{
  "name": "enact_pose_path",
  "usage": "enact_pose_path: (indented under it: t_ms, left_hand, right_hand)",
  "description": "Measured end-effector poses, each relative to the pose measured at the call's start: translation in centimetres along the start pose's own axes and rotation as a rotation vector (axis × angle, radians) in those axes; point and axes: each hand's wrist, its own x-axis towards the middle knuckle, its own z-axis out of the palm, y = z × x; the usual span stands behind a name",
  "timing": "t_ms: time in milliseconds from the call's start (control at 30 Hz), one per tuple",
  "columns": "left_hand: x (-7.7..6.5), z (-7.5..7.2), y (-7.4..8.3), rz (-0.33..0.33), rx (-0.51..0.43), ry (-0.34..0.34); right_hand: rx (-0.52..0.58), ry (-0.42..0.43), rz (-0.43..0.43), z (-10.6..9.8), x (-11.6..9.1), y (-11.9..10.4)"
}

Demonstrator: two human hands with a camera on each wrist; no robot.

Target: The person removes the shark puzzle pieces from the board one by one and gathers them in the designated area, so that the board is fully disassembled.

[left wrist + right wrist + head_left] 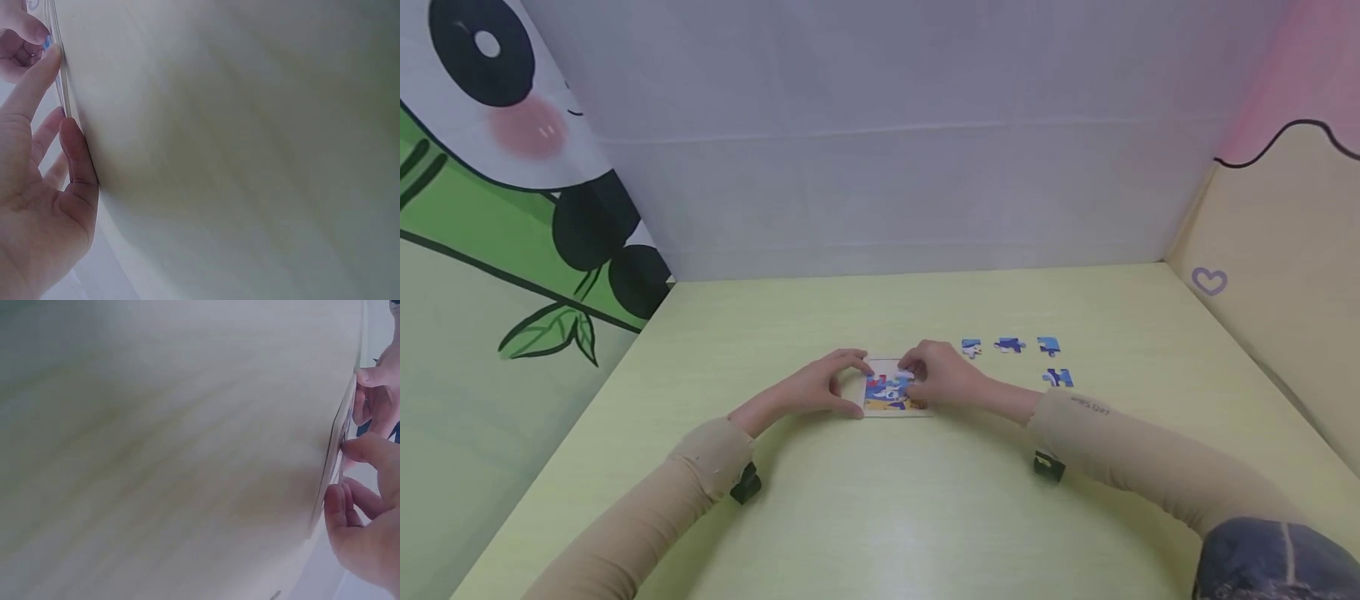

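A small square jigsaw board (883,363) with a pale border lies flat on the table, its lower part filled with blue, white and orange pieces (883,392). My left hand (811,387) holds the board's left side, thumb at the near corner and forefinger at the far one. Over the upper right of the board, my right hand (951,379) pinches a jigsaw piece (906,373), mostly covered by the fingers. The right wrist view shows the right hand (372,512) at the board's edge; in the left wrist view the left hand (50,187) touches the thin edge.
Several loose jigsaw pieces lie right of the board: a blue-and-white one (972,347), a dark blue one (1010,344), another (1048,346) and one nearer (1057,377) beside the right forearm. A pale cloth wall (880,200) closes off the back of the table (850,508).
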Motion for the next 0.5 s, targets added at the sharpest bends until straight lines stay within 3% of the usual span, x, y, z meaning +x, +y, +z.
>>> enact_pose_path:
  t_ms: [300, 500]
  left_hand:
    - [0.06, 0.01, -0.09, -0.002, -0.005, 0.001]
    - [0.11, 0.05, -0.22, -0.01, -0.011, -0.001]
  right_hand:
    - [-0.034, -0.104, 0.059, -0.71, 0.68, -0.01]
    - [-0.081, -0.078, 0.02, -0.69, 0.44, 0.37]
